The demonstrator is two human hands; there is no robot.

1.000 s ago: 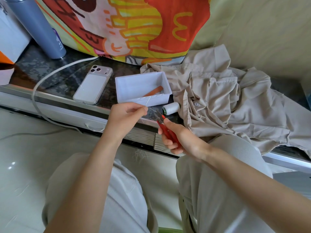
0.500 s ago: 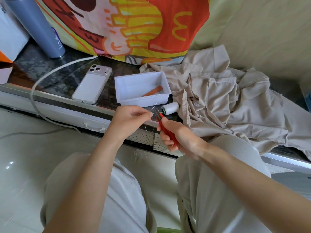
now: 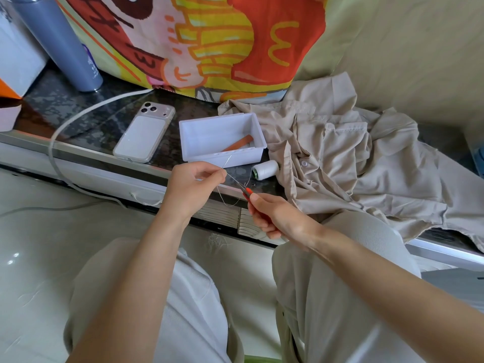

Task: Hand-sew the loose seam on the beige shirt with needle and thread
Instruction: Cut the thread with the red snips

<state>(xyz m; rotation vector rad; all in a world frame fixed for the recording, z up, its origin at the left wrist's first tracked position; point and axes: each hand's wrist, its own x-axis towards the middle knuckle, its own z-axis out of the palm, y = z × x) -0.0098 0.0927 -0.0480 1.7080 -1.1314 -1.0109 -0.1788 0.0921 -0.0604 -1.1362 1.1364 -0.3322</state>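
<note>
The beige shirt (image 3: pixel 345 163) lies crumpled on the dark ledge at the right. My left hand (image 3: pixel 193 189) pinches a thin needle (image 3: pixel 227 161) that points up toward the white box; pale thread (image 3: pixel 227 200) loops down from it. My right hand (image 3: pixel 275 216) grips small red-handled scissors (image 3: pixel 246 192), whose tips sit at the thread just right of my left fingers. A white spool of thread (image 3: pixel 265 170) lies on its side between the box and the shirt.
A white plastic box (image 3: pixel 209 132) with an orange stick inside stands on the ledge. A phone (image 3: pixel 145 132) lies face down to its left, beside a white cable (image 3: pixel 78 116) and a grey bottle (image 3: pixel 60 45). A printed cushion (image 3: pixel 199 40) stands behind. My knees are below.
My hands drew together at the thread and have moved slightly apart again. A loop of thread now hangs between them; the scissors stay at the thread.
</note>
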